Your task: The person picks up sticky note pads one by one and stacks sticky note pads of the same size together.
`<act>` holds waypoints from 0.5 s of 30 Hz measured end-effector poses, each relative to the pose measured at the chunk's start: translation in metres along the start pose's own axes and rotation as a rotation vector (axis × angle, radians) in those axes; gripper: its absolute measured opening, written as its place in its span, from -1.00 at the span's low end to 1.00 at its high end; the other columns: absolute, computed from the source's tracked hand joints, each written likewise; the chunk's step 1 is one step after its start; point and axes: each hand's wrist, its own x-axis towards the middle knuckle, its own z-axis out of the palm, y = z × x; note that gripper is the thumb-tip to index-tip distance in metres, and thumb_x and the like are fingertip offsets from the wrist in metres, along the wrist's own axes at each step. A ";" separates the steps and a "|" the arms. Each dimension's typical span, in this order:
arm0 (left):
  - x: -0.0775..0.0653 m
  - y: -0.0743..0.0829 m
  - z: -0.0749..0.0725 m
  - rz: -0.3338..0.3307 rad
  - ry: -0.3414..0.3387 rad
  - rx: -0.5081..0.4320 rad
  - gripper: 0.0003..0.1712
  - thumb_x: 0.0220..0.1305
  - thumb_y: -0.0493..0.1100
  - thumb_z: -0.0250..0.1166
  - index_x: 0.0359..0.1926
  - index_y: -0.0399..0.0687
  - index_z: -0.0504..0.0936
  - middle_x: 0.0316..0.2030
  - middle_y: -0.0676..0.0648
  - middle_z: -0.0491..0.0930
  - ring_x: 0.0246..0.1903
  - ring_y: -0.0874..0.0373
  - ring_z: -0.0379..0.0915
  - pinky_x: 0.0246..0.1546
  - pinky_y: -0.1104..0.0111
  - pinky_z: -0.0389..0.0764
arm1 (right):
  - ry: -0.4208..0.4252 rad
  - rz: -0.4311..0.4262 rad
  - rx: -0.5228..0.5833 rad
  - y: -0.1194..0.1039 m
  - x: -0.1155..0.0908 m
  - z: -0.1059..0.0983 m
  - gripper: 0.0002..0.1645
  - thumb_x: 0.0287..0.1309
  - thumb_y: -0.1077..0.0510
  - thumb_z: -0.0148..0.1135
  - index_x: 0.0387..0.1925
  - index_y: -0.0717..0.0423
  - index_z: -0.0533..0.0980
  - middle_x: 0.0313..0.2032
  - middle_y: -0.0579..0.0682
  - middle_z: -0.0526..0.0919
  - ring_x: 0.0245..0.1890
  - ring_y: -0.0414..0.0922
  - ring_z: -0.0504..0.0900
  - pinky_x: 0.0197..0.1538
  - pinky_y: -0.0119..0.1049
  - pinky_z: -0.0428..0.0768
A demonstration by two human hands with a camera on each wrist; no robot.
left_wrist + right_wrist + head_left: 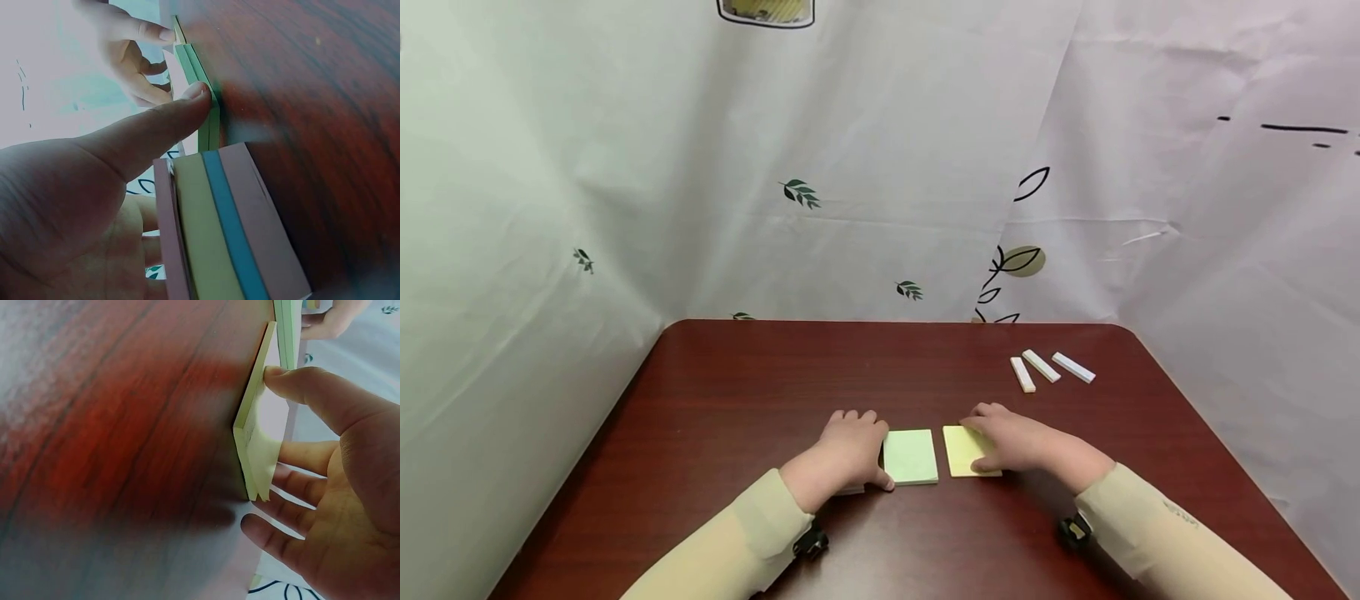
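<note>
One narrow gap separates the yellow sticky-note pad [959, 452], pinched by the right hand [1017, 440], from the green pad [912, 457] leftward; the left hand [852, 447] touches green, its grip unclear.

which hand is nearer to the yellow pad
The right hand: it is at the yellow pad, its thumb touching it. The left hand is farther off, by the left side of the green pad, which lies between.

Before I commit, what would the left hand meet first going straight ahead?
The way ahead of the left hand looks free across the table to its far edge; then probably the patterned cloth, though depth is unclear.
</note>
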 end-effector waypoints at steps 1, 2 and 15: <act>0.000 0.000 0.000 -0.001 -0.002 -0.001 -0.21 -0.21 0.38 0.55 -0.04 0.01 0.61 -0.19 -0.01 0.50 -0.18 -0.02 0.41 -0.01 0.09 0.38 | -0.001 0.001 0.003 0.000 0.000 0.000 -0.26 -0.05 -0.01 0.51 0.16 0.23 0.52 -0.06 -0.01 0.49 -0.05 -0.05 0.45 -0.05 -0.14 0.50; 0.000 0.000 0.000 -0.001 -0.004 0.001 -0.20 -0.21 0.39 0.55 -0.03 0.01 0.61 -0.19 -0.01 0.50 -0.18 -0.03 0.41 -0.01 0.09 0.38 | -0.003 0.005 0.005 0.000 0.000 0.000 -0.26 -0.03 -0.01 0.49 0.17 0.22 0.52 -0.05 -0.01 0.49 -0.03 -0.05 0.45 -0.03 -0.14 0.49; 0.002 0.000 -0.001 -0.007 -0.034 0.020 -0.14 -0.17 0.41 0.52 0.07 0.01 0.59 -0.11 -0.03 0.51 -0.10 -0.04 0.42 0.08 0.06 0.36 | -0.037 0.059 0.018 0.000 -0.005 -0.006 -0.29 0.04 0.01 0.44 0.20 0.23 0.49 0.05 0.02 0.49 0.06 -0.03 0.44 0.04 -0.08 0.49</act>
